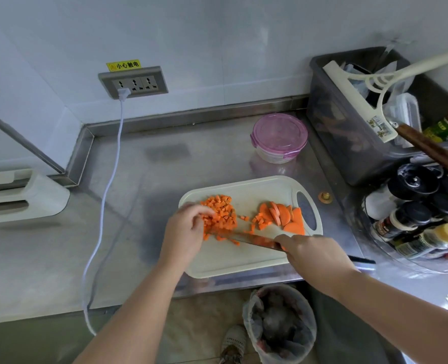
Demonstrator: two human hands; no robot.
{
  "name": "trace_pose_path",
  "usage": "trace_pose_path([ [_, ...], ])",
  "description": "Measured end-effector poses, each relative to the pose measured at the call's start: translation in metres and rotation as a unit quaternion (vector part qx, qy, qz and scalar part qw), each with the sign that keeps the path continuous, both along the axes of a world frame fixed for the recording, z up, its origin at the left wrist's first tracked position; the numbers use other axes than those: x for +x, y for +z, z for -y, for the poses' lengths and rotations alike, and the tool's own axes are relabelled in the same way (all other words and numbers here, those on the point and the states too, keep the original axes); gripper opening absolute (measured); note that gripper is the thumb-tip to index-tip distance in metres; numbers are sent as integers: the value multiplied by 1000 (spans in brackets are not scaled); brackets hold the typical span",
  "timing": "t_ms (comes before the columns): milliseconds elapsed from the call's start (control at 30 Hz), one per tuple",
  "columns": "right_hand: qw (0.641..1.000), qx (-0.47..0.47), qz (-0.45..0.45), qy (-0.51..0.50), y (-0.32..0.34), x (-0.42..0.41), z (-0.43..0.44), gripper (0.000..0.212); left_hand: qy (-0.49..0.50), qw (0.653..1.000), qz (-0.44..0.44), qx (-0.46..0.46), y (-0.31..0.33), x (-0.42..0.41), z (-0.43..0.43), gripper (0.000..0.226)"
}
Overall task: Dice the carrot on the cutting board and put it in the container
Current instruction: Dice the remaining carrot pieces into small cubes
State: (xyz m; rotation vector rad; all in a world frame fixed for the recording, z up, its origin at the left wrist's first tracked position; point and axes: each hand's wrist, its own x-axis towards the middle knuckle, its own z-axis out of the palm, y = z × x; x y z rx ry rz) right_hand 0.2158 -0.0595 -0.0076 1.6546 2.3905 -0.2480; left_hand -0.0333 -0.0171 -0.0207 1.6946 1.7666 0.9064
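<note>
A white cutting board [246, 256] lies on the steel counter. A heap of diced carrot [221, 212] covers its left part, and several carrot slices [283, 215] lie fanned out at its right, near the handle hole. My left hand [184, 231] sits at the heap's left edge with curled fingers touching the dice. My right hand [313, 256] grips a knife [246, 239], whose blade lies low across the board under the heap. A round container with a pink lid [279, 136] stands closed behind the board.
A grey bin [349, 143] with a squeegee and bottles stands at the right, with spice jars [417, 206] in front of it. A white cable [104, 206] runs from the wall socket [133, 81] across the counter. A waste bin [280, 324] stands on the floor below.
</note>
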Motion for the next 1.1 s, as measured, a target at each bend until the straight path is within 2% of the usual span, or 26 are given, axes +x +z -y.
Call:
trace_pose_path([
  [67,999,43,6,27,0,-3,-7,35,-127,987,-33,-90,11,3,-8,44],
  [133,996,68,25,46,2,-6,-13,37,-207,963,-89,-150,9,7,-15,45],
  [233,995,91,-6,41,2,-6,-19,45,-204,951,-139,-186,-3,4,-21,45],
  [333,995,97,-22,24,4,1,-15,44,-147,966,-135,-163,-8,-2,-23,42],
  [433,994,96,-41,-22,6,15,-11,41,-38,989,-88,-112,-5,-4,-28,40],
  [500,990,82,-69,-93,8,22,-10,31,36,995,-51,-74,-5,1,-31,38],
  [533,984,45,-87,-147,9,27,-12,30,42,996,-53,-60,-4,7,-31,36],
  [600,958,14,-172,-227,12,32,-11,26,-21,995,-88,-32,-7,28,-27,27],
  [667,929,27,-244,-278,15,34,-12,16,-108,982,-154,-8,-14,55,-21,23],
  [733,909,32,-277,-311,19,34,-13,35,-154,964,-217,0,-23,80,-17,29],
  [800,897,30,-293,-331,23,33,-12,40,-163,952,-260,-3,-31,98,-17,32],
  [1000,891,9,-289,-349,26,30,-9,41,-193,948,-252,33,-48,106,-18,10],
  [1100,890,6,-297,-345,28,29,-8,42,-203,946,-250,49,-53,100,-20,6],
])
